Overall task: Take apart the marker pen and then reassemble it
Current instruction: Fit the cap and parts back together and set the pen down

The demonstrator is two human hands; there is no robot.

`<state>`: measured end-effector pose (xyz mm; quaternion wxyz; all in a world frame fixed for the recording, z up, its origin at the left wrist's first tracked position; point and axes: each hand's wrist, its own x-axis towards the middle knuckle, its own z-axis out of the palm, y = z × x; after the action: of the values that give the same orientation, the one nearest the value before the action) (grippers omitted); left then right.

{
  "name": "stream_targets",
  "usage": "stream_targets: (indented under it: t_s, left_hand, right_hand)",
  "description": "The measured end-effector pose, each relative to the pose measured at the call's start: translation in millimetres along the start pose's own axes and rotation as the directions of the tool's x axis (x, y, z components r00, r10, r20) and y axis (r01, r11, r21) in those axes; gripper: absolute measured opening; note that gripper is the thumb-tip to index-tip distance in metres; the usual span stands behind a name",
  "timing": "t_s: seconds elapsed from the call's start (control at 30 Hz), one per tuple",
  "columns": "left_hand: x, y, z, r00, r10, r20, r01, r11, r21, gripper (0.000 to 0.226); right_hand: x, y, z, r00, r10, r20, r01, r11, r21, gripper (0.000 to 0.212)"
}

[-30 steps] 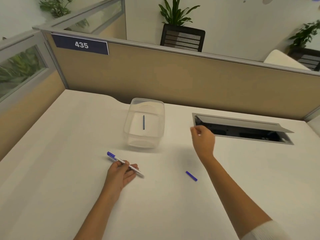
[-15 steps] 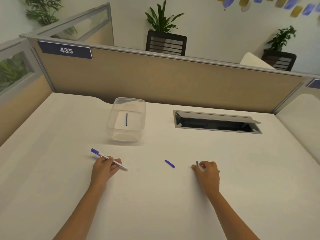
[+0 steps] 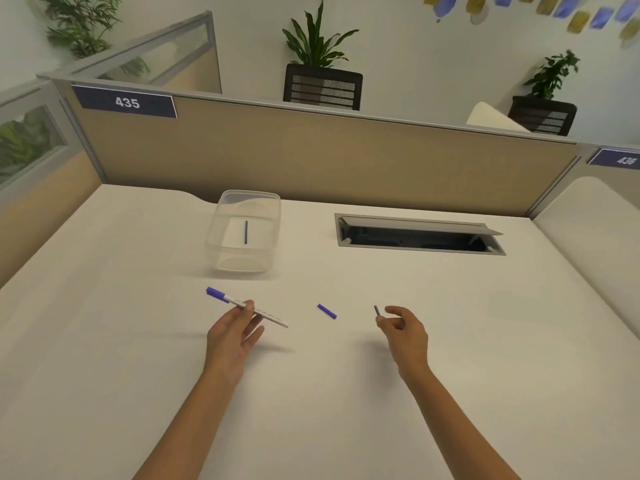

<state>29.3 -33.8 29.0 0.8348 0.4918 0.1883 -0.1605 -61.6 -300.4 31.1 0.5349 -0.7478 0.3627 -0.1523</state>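
Holding the marker pen body (image 3: 246, 307) in your left hand (image 3: 232, 336), you are pinching it between thumb and fingertips about midway along the white barrel. The other fingers of that hand are lying loosely extended beneath it, palm turned up, so the hand is only partly closed. The barrel is slanting, its purple cap end pointing up and to the left, its bare white end pointing down and to the right, and it is riding clear of the desk (image 3: 104, 341), casting a faint shadow below.

Your right hand (image 3: 403, 329) is gripping a small dark grey piece (image 3: 376, 310) between thumb and forefinger, the piece standing nearly upright above the fingertips. The remaining fingers are curling inward, half closed. What part of the pen this is, you cannot tell at this size.

Lying flat on the desk between your two hands is a short purple piece (image 3: 326, 311), touching neither hand.

Sitting further back, a clear plastic container (image 3: 221, 233) is holding a thin dark blue rod (image 3: 246, 232), lying on its floor. An open cable hatch (image 3: 419, 234) is sitting to its right.
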Motion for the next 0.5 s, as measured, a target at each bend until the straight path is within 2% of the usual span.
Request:
stream_targets:
  t_s: [0.13,0.27,0.5]
  left_hand:
    - [-15,-1,19,0.996,0.026,0.080,-0.019,0.997,-0.077,0.008]
    - [-31,-2,34,0.991,0.017,0.131,0.005,0.986,-0.167,0.011]
    - [-54,-5,58,0.989,-0.040,0.144,0.079,0.958,-0.276,0.011]
  right_hand:
    - [-26,-30,-5,0.999,-0.020,0.042,0.008,0.961,0.275,0.027]
    - [-50,-55,-5,0.998,-0.015,0.056,-0.016,0.850,0.526,0.029]
    - [-73,-82,3,0.998,0.016,0.063,-0.057,0.683,0.729,0.026]
